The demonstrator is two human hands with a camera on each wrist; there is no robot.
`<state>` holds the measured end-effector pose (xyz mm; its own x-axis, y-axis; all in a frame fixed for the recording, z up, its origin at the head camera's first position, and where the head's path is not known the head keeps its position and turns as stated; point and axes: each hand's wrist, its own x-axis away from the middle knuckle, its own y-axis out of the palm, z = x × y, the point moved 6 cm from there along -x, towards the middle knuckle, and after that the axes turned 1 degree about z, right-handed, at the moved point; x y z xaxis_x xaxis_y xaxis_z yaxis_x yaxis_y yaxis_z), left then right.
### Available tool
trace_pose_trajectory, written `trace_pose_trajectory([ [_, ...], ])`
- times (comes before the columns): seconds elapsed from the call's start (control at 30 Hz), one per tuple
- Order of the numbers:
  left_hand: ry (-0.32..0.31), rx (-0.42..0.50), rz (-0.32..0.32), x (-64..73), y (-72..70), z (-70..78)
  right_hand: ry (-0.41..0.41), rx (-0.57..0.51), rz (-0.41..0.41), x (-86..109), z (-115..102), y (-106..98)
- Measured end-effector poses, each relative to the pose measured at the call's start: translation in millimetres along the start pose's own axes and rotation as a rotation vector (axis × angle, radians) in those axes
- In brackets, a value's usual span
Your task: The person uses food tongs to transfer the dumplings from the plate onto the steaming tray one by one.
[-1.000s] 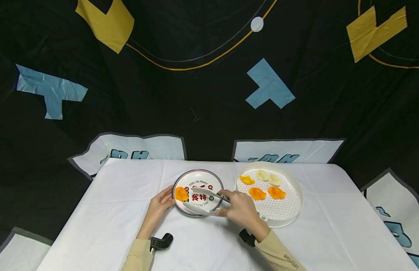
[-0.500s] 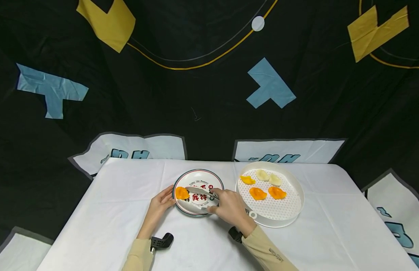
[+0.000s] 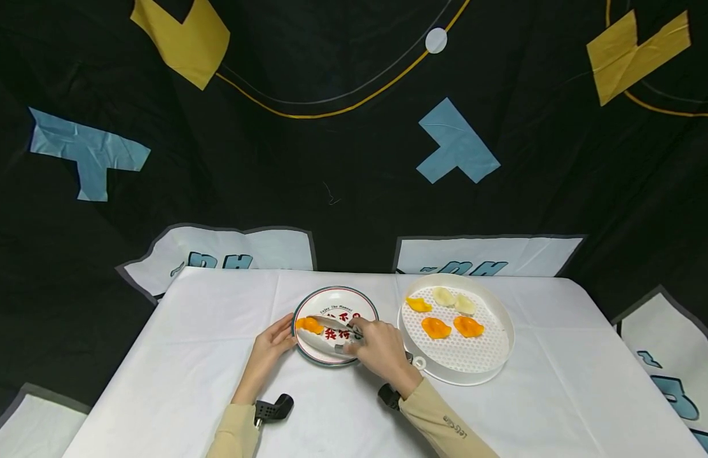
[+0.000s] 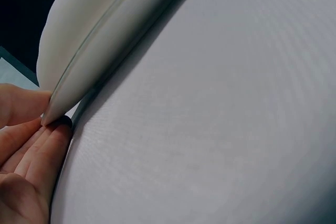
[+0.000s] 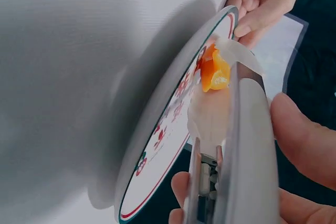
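Observation:
My left hand [image 3: 271,343] pinches the left rim of a white plate [image 3: 354,302] with a dark border and red lettering. In the left wrist view, the thumb [image 4: 23,103] lies on top of the plate's rim and the fingers are underneath. My right hand [image 3: 380,351] holds metal tongs [image 3: 322,345] over the plate. An orange fruit piece [image 5: 214,70] lies at the plate's left side, between the tong tips in the right wrist view. The upper tong arm partly covers the piece in the head view.
Right of the plate stands a round white perforated tray [image 3: 474,359]. On it lie several orange pieces [image 3: 436,328] and two pale round slices [image 3: 464,305]. A white cloth covers the table [image 3: 560,381]; behind it hangs a black curtain [image 3: 354,191].
My right hand and the tongs have moved left across the plate. The tong tips have come to either side of the orange piece, which now looks narrower. The left hand stays at the rim.

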<state>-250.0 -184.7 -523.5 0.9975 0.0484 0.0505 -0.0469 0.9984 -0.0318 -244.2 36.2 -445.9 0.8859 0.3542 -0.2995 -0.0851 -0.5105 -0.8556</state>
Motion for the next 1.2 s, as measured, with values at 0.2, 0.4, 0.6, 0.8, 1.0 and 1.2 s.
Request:
trace_pose_trajectory([
  [0.2, 0.0, 0.01, 0.0, -0.3, 0.2, 0.5, -0.022, -0.017, 0.029, 1.5, 1.2, -3.6],
  [0.4, 0.004, 0.01, 0.003, -1.4, -1.1, -0.6, -0.026, -0.015, 0.055, 4.8, 6.0, -14.8],
  [0.6, 0.009, 0.008, 0.005, -2.1, -0.7, -1.1, -0.006, -0.023, 0.089, 13.4, 15.4, -36.5],
  [0.8, 0.008, 0.016, 0.007, -1.4, -0.2, -0.7, 0.015, -0.02, 0.135, 25.9, 29.6, -60.7],
  [1.0, 0.008, 0.006, 0.002, -0.5, -0.1, 0.0, 0.035, -0.009, 0.16, 38.1, 44.1, -82.1],
  [1.2, 0.004, 0.002, -0.001, -0.6, -0.6, -0.9, 0.051, -0.013, 0.168, 51.1, 60.1, -99.0],
])
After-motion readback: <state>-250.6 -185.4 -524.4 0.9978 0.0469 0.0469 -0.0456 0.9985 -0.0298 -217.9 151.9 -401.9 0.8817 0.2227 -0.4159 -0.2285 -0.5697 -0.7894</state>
